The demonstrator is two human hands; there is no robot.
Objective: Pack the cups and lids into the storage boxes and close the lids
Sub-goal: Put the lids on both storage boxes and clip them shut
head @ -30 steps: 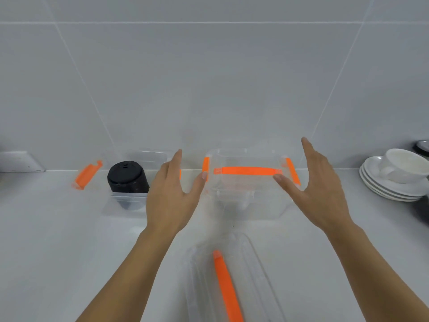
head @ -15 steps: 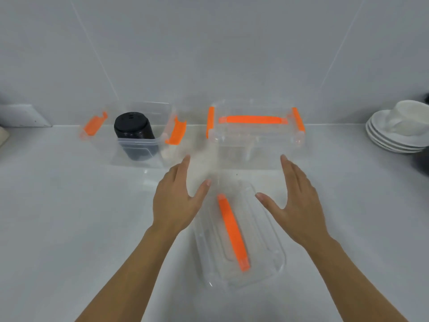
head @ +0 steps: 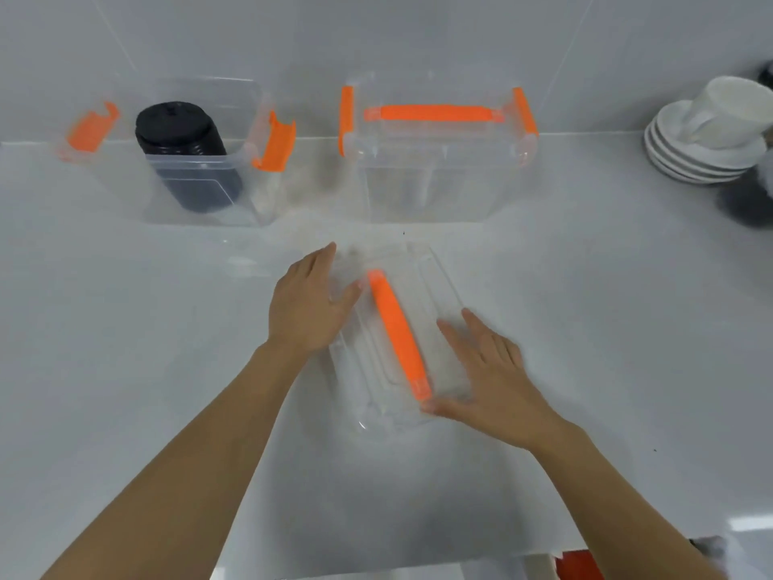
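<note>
Left hand [head: 307, 309] and right hand [head: 491, 376], grip apart, flank the loose lid [head: 439, 286] at 6 o'clock on the surface [head: 125, 349].

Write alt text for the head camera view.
Two bare hands, left and right, rest open on either side of a clear lid with an orange handle on a white counter. Behind stand an open box holding a black cup and a closed box.
</note>
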